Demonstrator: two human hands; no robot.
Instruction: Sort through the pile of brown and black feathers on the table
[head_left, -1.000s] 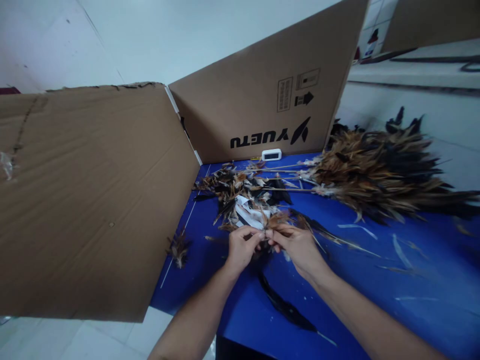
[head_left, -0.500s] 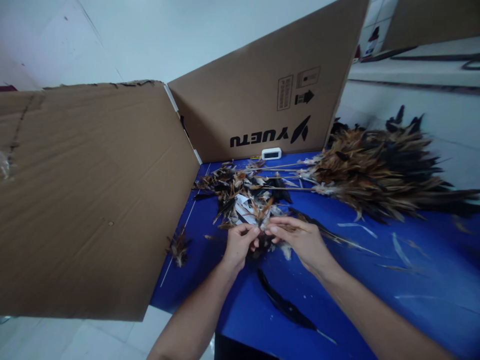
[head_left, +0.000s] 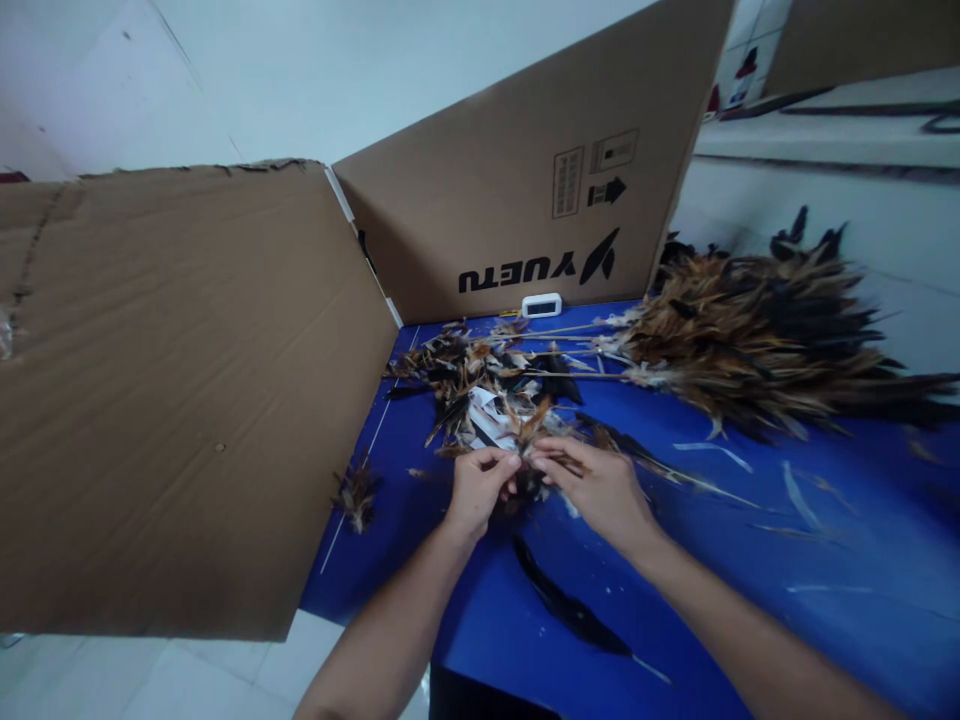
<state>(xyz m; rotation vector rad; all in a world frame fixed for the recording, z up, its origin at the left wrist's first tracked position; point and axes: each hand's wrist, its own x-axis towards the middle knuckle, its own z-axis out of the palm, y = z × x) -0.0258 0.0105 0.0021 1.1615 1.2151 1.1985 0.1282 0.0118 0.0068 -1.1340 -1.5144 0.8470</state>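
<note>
As left hand point(head_left: 478, 490) and right hand point(head_left: 600, 492) pinch feathers point(head_left: 527, 432), blue table point(head_left: 750, 570)

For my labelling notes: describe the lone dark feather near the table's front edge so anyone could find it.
On the blue table, look just nearer than the left hand and right hand, between the forearms. The long black feather lies there alone, slanting toward the table's front edge; unlike the brown piled feathers beyond, it is all dark with a pale quill tip.
</note>
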